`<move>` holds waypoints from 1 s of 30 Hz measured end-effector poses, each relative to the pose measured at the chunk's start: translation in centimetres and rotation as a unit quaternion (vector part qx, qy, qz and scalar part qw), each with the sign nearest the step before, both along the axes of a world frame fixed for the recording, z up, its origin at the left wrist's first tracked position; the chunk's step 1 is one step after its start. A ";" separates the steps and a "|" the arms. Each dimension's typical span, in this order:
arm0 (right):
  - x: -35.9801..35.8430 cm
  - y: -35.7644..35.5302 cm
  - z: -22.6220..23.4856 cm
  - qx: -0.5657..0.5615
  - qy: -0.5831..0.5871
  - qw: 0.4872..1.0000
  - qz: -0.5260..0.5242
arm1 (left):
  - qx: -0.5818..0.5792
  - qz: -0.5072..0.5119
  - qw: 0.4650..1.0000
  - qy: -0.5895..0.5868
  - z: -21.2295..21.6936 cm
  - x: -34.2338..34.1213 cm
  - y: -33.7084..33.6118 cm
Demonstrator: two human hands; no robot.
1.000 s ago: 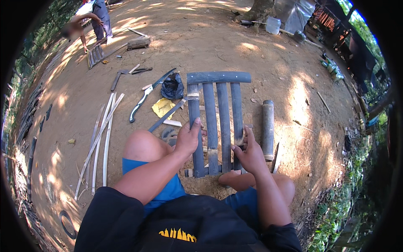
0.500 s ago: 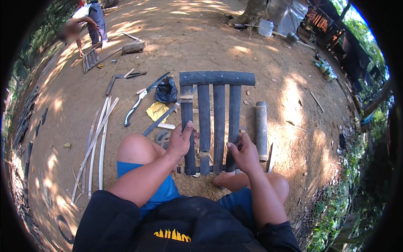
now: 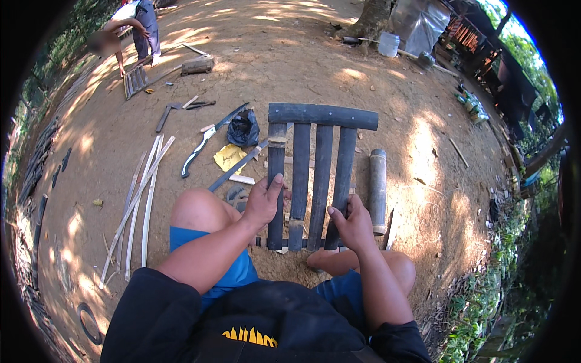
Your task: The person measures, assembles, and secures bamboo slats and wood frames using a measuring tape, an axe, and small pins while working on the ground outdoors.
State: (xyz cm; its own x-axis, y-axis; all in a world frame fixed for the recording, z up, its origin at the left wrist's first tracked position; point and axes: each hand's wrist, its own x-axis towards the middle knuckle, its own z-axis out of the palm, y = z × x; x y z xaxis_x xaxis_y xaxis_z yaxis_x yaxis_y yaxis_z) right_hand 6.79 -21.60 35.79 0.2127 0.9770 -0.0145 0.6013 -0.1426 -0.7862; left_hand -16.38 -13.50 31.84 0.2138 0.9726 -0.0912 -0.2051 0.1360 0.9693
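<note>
A frame of dark bamboo slats lies on the dirt in front of me, several upright slats joined to a thick crosspiece at the far end. My left hand grips the leftmost slat near its lower half. My right hand holds the lower part of the right slat. I am sitting on the ground, knees on either side of the frame's near end.
A loose bamboo tube lies right of the frame. To the left lie a long knife, a black bag, a yellow cloth and thin pale bamboo strips. Another person bends over at the far left.
My view has shifted slightly. Both hands stay on the slats, with the right hand sliding a little lower on the right slat.
</note>
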 end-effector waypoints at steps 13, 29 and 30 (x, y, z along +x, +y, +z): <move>0.0 0.2 0.5 -0.051 -0.018 0.998 0.010 | -0.010 0.023 1.000 0.012 0.5 0.2 -0.1; -0.1 0.3 -0.5 0.021 0.000 1.000 0.006 | -0.028 0.028 0.999 -0.011 0.5 0.1 -0.1; -0.1 0.3 -0.6 0.023 0.002 1.000 0.006 | -0.030 0.027 0.999 -0.008 0.7 0.0 -0.1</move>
